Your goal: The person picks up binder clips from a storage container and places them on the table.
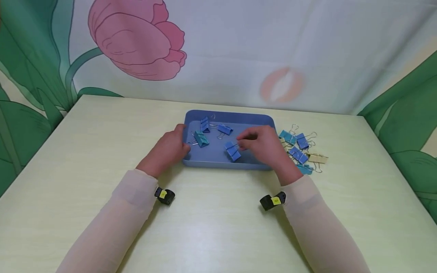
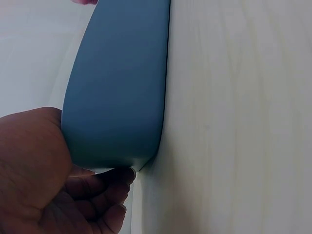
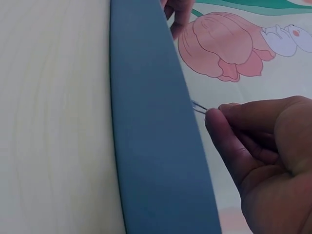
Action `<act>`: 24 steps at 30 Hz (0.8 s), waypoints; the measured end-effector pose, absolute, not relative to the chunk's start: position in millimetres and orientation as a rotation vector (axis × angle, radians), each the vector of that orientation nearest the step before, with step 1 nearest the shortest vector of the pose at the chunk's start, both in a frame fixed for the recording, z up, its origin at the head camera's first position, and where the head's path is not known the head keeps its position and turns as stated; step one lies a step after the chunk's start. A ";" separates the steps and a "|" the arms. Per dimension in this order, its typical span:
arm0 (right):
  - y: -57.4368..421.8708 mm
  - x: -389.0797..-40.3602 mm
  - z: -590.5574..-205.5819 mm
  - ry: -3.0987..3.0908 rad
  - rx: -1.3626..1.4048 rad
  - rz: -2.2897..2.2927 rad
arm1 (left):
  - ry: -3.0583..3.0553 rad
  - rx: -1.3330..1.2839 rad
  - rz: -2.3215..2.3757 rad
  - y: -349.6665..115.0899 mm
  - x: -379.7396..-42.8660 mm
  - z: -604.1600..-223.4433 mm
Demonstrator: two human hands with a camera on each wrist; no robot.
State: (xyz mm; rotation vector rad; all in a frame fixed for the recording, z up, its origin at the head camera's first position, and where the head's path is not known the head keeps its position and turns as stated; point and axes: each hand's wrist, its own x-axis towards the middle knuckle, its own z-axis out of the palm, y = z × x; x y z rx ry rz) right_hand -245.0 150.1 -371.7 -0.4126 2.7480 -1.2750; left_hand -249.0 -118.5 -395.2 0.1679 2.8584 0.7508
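Note:
My left hand grips the left end of a blue tray, thumb over the rim; in the left wrist view its curled fingers are at the tray's outer wall. Over the right half of the tray, my right hand pinches the wire handle of a blue binder clip between thumb and forefinger. That handle shows above the rim in the right wrist view, where the wall hides the clip's body. Further left inside lie two blue binder clips and a teal binder clip.
Just right of the tray, a loose pile of binder clips in blue, teal and cream lies on the pale wooden table. A flower-printed cloth hangs behind the table's far edge.

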 end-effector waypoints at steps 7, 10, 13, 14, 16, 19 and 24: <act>166.3 -239.2 -364.9 2.709 -0.362 -1.393 | 2.856 0.176 0.759 -119.3 -249.2 -396.6; 172.6 -238.1 -364.9 2.722 -0.344 -1.414 | 2.849 0.169 0.753 -119.0 -249.2 -396.4; 178.6 -236.4 -363.8 2.730 -0.331 -1.435 | 2.849 0.171 0.749 -118.9 -248.8 -395.8; 180.7 -235.6 -362.7 2.730 -0.329 -1.449 | 2.851 0.173 0.747 -118.8 -248.6 -395.5; 185.0 -233.9 -360.5 2.731 -0.322 -1.485 | 2.853 0.178 0.752 -118.8 -248.5 -394.9; 192.3 -232.1 -357.4 2.741 -0.303 -1.533 | 2.849 0.178 0.759 -118.7 -248.8 -395.0; 205.8 -230.0 -352.6 2.771 -0.221 -1.571 | 2.856 0.183 0.756 -119.5 -248.6 -395.2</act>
